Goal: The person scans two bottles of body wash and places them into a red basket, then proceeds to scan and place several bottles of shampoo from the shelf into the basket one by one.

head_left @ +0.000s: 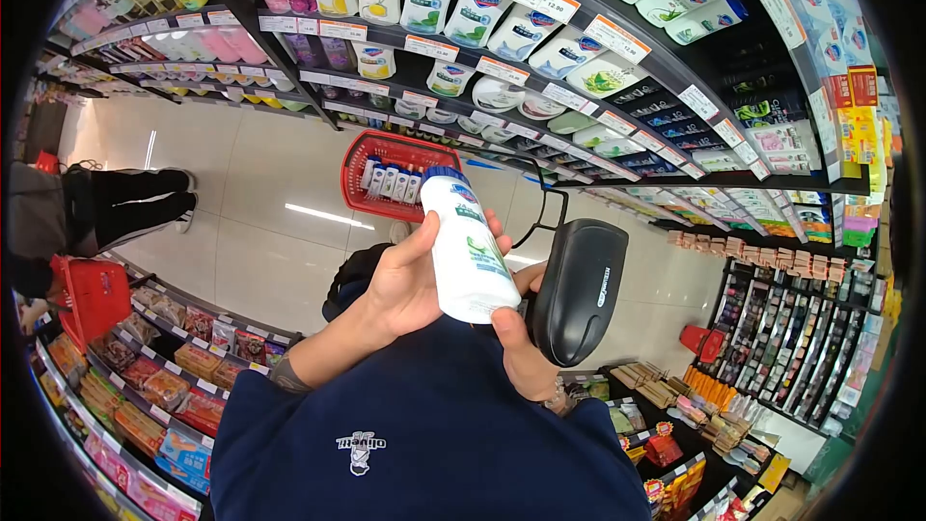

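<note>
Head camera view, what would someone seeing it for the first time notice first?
A white bottle with a blue cap fills the centre, gripped by the left hand, with the right hand holding a black handheld scanner just beside it. Behind the bottle, a red basket of similar bottles sits on the floor below shelves stocked with white bottles and price tags.
</note>
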Available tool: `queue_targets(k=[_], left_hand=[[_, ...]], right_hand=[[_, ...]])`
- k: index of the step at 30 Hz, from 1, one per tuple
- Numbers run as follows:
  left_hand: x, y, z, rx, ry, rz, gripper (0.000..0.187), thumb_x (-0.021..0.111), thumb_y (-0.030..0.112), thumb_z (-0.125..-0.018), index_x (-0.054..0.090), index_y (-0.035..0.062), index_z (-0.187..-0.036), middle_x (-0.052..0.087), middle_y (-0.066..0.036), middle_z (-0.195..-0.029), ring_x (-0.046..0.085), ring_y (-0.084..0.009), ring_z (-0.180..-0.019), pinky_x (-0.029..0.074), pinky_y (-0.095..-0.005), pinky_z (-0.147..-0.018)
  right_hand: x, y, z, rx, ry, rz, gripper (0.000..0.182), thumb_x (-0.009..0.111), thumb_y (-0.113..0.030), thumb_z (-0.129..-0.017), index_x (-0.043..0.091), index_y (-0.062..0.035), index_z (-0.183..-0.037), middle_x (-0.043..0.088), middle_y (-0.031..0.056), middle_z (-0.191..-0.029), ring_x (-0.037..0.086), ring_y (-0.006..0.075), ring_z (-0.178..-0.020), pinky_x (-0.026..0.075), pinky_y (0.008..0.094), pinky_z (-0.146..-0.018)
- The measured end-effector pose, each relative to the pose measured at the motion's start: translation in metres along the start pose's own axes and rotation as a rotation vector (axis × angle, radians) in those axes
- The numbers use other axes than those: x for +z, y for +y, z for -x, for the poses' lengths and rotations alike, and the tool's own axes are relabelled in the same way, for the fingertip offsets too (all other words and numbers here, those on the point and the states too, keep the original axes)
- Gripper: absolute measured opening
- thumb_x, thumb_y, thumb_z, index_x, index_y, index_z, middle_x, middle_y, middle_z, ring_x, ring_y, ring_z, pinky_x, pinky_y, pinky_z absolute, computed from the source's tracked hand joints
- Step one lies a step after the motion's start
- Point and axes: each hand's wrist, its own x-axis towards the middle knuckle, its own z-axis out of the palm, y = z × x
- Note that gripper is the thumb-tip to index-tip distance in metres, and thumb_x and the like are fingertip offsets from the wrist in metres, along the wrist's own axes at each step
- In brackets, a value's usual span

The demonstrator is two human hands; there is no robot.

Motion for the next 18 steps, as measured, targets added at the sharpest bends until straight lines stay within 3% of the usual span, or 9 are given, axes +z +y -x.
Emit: queue_targets(k=[5,8,11,14,18], left_hand=[[0.026,0.001,0.009,0.132,0.136,-0.426,0.055,0.058,0.038,-0.093,0.038,0.0024,-0.131,0.051,-0.01,-0.126,0.049,-0.0299,-0.124,0.041,-0.0478,-0.105],[0.035,-0.001,0.01,0.265,0.246,-0.625,0.065,0.066,0.04,-0.087,0.037,0.0023,-0.131,0.052,-0.013,-0.124,0.056,-0.0326,-0.116,0.049,-0.0481,-0.096],[0.041,-0.004,0.009,0.312,0.266,-0.732,0.065,0.069,0.04,-0.085,0.038,0.0022,-0.127,0.057,-0.016,-0.116,0.063,-0.0334,-0.104,0.054,-0.0462,-0.089],[0.033,-0.003,0.01,0.451,0.191,-0.845,0.051,0.069,0.026,-0.088,0.04,-0.0004,-0.12,0.059,-0.019,-0.113,0.065,-0.028,-0.099,0.055,-0.0404,-0.085],[0.025,-0.004,0.013,0.53,0.153,-0.947,0.059,0.068,0.03,-0.089,0.035,-0.0031,-0.126,0.059,-0.021,-0.117,0.062,-0.031,-0.108,0.052,-0.0424,-0.091]], right_hand=[[-0.01,0.008,0.005,0.054,0.013,-0.038,0.035,0.078,-0.012,-0.08,0.054,-0.0035,-0.103,0.051,0.0014,-0.091,0.05,0.0106,-0.081,0.043,0.0256,-0.07],[-0.013,0.021,0.008,0.026,0.065,-0.105,0.052,0.085,-0.017,-0.073,0.053,-0.0027,-0.112,0.052,0.0026,-0.096,0.053,0.0131,-0.089,0.046,0.0272,-0.074],[-0.017,0.027,0.01,0.132,0.032,-0.153,0.063,0.088,-0.02,-0.069,0.052,-0.0023,-0.117,0.054,0.0051,-0.101,0.055,0.0154,-0.095,0.047,0.0288,-0.078],[-0.016,0.029,0.005,-0.012,-0.016,-0.118,0.062,0.086,-0.019,-0.072,0.05,-0.0008,-0.119,0.057,0.0083,-0.104,0.056,0.0163,-0.097,0.048,0.0293,-0.08],[-0.019,0.029,0.011,0.208,0.075,-0.283,0.055,0.078,-0.018,-0.08,0.047,0.002,-0.122,0.059,0.0126,-0.106,0.061,0.0195,-0.091,0.052,0.0326,-0.075]])
